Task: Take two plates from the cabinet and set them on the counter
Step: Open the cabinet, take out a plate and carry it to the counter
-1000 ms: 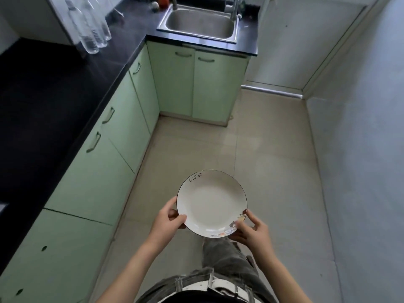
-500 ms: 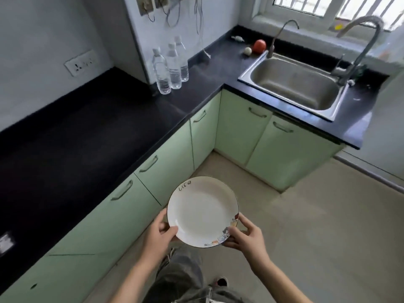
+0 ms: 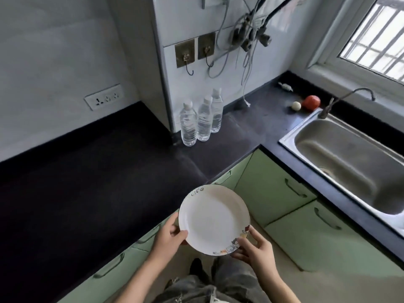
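Note:
A white plate [image 3: 213, 218] with a thin dark rim, small writing at its far edge and a coloured drawing at its near edge is held level in front of me, over the edge of the green cabinets [image 3: 273, 193]. My left hand [image 3: 168, 239] grips its left rim, thumb on top. My right hand [image 3: 258, 251] grips its near right rim. The black counter [image 3: 87, 182] lies to the left of the plate and beyond it. I cannot tell whether a second plate sits beneath this one.
Three water bottles [image 3: 202, 119] stand on the counter by the wall corner. A steel sink [image 3: 349, 162] with a tap is at the right, a red fruit [image 3: 312, 102] and a small pale ball [image 3: 296, 105] behind it. Cables and hooks hang on the wall.
The view has swung up and left from the floor to the counter corner. The plate stays in both hands and now sits nearer the counter edge.

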A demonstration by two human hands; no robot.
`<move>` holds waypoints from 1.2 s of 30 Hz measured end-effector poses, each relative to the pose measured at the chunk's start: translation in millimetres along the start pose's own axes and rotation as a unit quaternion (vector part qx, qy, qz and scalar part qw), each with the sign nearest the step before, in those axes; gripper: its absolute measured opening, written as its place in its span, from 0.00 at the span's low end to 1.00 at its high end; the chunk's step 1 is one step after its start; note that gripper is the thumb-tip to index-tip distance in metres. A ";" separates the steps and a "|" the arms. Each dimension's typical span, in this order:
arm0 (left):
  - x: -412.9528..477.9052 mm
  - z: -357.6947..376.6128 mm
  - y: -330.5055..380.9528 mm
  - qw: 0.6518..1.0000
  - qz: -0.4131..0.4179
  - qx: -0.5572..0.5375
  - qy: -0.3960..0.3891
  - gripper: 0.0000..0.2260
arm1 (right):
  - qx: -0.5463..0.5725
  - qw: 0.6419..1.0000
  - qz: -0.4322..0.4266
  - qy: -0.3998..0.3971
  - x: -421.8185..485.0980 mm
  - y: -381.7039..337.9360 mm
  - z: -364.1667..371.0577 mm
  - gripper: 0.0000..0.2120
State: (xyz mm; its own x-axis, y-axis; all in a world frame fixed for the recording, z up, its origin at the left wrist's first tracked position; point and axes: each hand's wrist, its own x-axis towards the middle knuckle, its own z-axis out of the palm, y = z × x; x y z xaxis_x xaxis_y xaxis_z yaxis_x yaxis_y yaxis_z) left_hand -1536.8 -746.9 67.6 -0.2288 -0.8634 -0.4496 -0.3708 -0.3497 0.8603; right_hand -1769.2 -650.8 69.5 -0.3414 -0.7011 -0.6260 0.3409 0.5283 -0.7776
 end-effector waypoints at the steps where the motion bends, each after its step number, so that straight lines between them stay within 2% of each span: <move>1: 11.9 -0.4 7.9 1.000 -0.002 -0.009 0.013 0.25 | -0.011 1.000 -0.004 -0.013 14.8 -14.8 3.2 0.28; 8: 71.4 0.8 26.2 0.979 -0.078 -0.071 0.172 0.28 | -0.114 0.982 -0.020 -0.152 129.5 -98.2 40.7 0.23; 14: 87.5 -7.3 37.5 0.918 -0.139 -0.172 0.328 0.26 | -0.211 0.929 -0.016 -0.303 195.1 -155.0 100.6 0.22; 19: 103.0 -36.3 46.5 0.867 -0.135 -0.299 0.375 0.23 | -0.216 0.900 0.000 -0.379 228.2 -174.0 166.0 0.20; 22: 118.0 -63.4 49.4 0.853 -0.121 -0.334 0.381 0.23 | -0.210 0.904 -0.010 -0.372 242.4 -175.5 203.3 0.21; 30: 201.5 -159.6 30.6 0.866 -0.101 -0.341 0.353 0.27 | -0.159 0.951 -0.025 -0.264 294.5 -154.0 301.5 0.24; 36: 255.3 -222.0 5.5 0.871 -0.117 -0.352 0.321 0.32 | -0.179 0.956 -0.072 -0.220 324.2 -138.5 368.8 0.18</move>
State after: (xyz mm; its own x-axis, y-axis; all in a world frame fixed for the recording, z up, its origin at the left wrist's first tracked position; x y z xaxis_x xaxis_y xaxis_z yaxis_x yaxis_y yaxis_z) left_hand -1397.4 -1049.9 10.9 0.4134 -0.6855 -0.5993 0.3559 -0.4841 0.7993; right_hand -1604.1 -1127.8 -4.1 0.0668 -0.8707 -0.4872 -0.0299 0.4863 -0.8733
